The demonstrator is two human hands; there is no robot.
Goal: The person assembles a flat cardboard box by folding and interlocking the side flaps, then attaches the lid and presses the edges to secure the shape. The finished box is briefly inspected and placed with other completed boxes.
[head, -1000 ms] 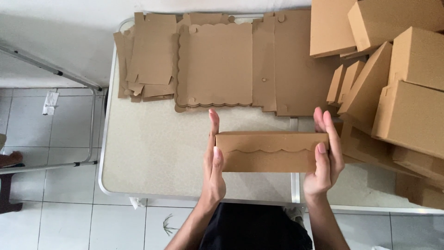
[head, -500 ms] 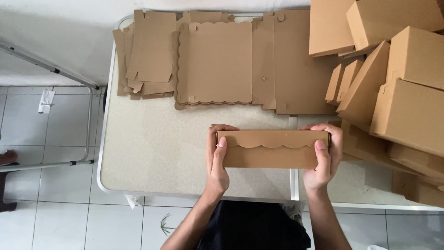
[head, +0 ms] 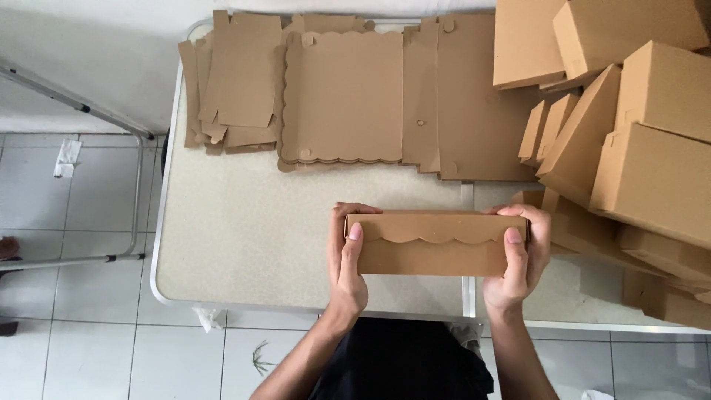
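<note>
A brown cardboard box (head: 437, 244) with a scalloped front flap rests just above the near edge of the table (head: 244, 237). My left hand (head: 346, 259) grips its left end, thumb on the front face and fingers curled over the top. My right hand (head: 522, 255) grips the right end the same way. The box is closed and held level between both hands.
Stacks of flat, unfolded cardboard blanks (head: 344, 96) lie across the far side of the table. A pile of assembled brown boxes (head: 637, 133) crowds the right side. A metal frame (head: 89, 118) stands on the tiled floor at left.
My fingers, held straight up beside the box ends a second ago, have curled over the top of the box. The box has barely moved.
</note>
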